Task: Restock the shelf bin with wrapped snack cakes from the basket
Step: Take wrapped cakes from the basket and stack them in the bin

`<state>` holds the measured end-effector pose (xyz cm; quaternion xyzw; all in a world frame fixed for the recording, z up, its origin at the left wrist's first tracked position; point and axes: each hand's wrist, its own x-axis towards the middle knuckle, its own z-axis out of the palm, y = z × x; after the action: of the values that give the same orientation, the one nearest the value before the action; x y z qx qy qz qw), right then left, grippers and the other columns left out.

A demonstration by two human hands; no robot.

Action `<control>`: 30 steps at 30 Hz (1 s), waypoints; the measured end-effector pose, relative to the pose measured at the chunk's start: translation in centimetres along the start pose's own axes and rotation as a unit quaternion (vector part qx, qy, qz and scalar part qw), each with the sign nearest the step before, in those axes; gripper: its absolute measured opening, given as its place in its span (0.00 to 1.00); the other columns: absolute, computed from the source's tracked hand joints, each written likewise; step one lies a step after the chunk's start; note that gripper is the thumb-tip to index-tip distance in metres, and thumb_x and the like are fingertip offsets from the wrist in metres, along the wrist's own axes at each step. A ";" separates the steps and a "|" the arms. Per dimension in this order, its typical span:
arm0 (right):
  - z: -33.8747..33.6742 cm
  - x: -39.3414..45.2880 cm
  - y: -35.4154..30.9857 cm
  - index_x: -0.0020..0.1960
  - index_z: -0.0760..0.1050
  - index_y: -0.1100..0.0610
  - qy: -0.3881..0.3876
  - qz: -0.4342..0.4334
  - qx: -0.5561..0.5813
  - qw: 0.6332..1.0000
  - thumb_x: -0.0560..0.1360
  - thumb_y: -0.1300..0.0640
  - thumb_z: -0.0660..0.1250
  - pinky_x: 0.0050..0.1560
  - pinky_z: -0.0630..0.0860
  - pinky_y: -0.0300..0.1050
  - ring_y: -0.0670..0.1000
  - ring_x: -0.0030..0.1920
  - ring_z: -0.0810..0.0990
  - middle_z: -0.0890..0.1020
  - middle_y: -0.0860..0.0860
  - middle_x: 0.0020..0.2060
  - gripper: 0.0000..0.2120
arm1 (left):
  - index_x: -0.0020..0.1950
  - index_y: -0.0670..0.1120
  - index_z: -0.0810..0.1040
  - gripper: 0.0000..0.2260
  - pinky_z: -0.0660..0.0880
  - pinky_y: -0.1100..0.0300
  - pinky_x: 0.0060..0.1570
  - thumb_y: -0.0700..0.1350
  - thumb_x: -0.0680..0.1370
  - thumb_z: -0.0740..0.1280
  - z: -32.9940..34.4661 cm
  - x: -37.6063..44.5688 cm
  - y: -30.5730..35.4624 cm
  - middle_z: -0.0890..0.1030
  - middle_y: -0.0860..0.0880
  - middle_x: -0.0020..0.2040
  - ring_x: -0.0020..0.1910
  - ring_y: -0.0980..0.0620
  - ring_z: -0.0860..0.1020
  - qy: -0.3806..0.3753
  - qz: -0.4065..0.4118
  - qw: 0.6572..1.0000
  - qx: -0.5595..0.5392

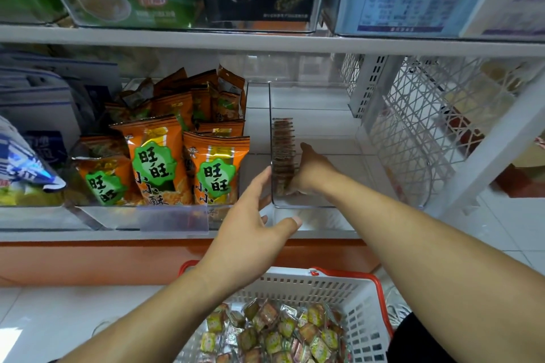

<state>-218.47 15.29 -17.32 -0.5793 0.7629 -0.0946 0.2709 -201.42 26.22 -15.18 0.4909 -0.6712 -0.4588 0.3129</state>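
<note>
Your right hand is reaching into the clear bin, fingers curling around the nearest of a row of snack cakes standing along its left wall. Your left hand is hovering open outside the bin, above the basket of cakes.

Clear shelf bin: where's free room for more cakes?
In the clear bin, bare floor lies right of the cake row, out to the lattice divider, and behind it. Crowded: left wall, where the right hand steadies the row.
</note>
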 end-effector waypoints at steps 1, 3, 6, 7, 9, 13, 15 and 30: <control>0.1 0.0 -0.2 0.74 0.62 0.57 0.012 -0.018 -0.012 1.000 0.68 0.55 0.77 0.52 0.75 0.44 0.60 0.63 0.79 0.78 0.56 0.63 0.39 | 0.79 0.65 0.57 0.37 0.61 0.89 0.46 0.48 0.77 0.73 0.0 0.0 -0.1 0.65 0.83 0.57 0.54 0.91 0.59 0.000 -0.001 1.000 0.002; 0.2 0.0 -0.6 0.65 0.70 0.55 0.028 -0.046 -0.026 0.998 0.69 0.55 0.72 0.46 0.72 0.43 0.61 0.57 0.81 0.81 0.55 0.58 0.26 | 0.78 0.66 0.57 0.37 0.60 0.89 0.46 0.48 0.77 0.74 0.0 -0.1 -0.1 0.65 0.86 0.54 0.54 0.91 0.59 -0.004 -0.006 1.000 0.011; 0.4 -0.5 -0.6 0.63 0.73 0.55 0.021 -0.047 -0.034 0.998 0.69 0.56 0.73 0.44 0.75 0.44 0.61 0.54 0.82 0.82 0.55 0.56 0.24 | 0.80 0.65 0.57 0.38 0.61 0.87 0.50 0.48 0.77 0.74 0.0 -0.2 -0.3 0.66 0.82 0.59 0.56 0.88 0.61 -0.011 -0.008 1.000 0.017; 0.4 -0.9 -0.6 0.62 0.74 0.55 0.010 -0.049 -0.027 0.998 0.68 0.56 0.74 0.44 0.78 0.45 0.60 0.53 0.83 0.83 0.55 0.55 0.24 | 0.80 0.64 0.57 0.38 0.61 0.86 0.52 0.48 0.76 0.74 0.0 -0.4 -0.2 0.67 0.77 0.63 0.59 0.84 0.64 -0.011 -0.006 1.000 0.016; -0.2 -1.7 -0.7 0.60 0.77 0.56 -0.009 -0.055 -0.013 0.998 0.67 0.57 0.76 0.43 0.83 0.51 0.59 0.50 0.84 0.83 0.55 0.53 0.22 | 0.81 0.60 0.56 0.40 0.66 0.76 0.62 0.47 0.76 0.75 0.1 -0.8 0.1 0.68 0.68 0.71 0.68 0.71 0.69 -0.008 -0.015 1.000 0.004; -2.1 -3.6 -0.5 0.71 0.68 0.52 0.106 -0.078 -0.055 0.990 0.72 0.56 0.68 0.59 0.79 0.53 0.59 0.60 0.80 0.81 0.53 0.60 0.28 | 0.70 0.52 0.68 0.28 0.74 0.63 0.52 0.48 0.74 0.77 0.4 -1.5 0.4 0.76 0.53 0.66 0.54 0.60 0.79 0.047 -0.045 0.997 0.031; -2.6 -5.1 -0.4 0.67 0.71 0.47 0.198 -0.139 -0.013 0.970 0.71 0.56 0.67 0.57 0.79 0.50 0.54 0.56 0.82 0.82 0.48 0.55 0.25 | 0.54 0.52 0.73 0.16 0.75 0.60 0.45 0.49 0.73 0.77 -0.1 -1.8 0.6 0.81 0.51 0.50 0.41 0.59 0.79 0.065 -0.020 0.994 0.088; 13.7 -14.2 13.8 0.68 0.73 0.48 -0.251 -0.221 -0.252 0.908 0.77 0.55 0.67 0.54 0.79 0.49 0.54 0.58 0.80 0.81 0.51 0.61 0.19 | 0.72 0.46 0.70 0.22 0.74 0.53 0.61 0.50 0.80 0.66 7.9 -8.3 -14.7 0.76 0.43 0.68 0.64 0.43 0.76 -0.416 -0.153 0.796 0.412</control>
<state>-220.21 35.20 -30.74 -0.7869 0.5202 0.1917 0.2708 -200.12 35.11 -31.48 0.4319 -0.7783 -0.3408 -0.3027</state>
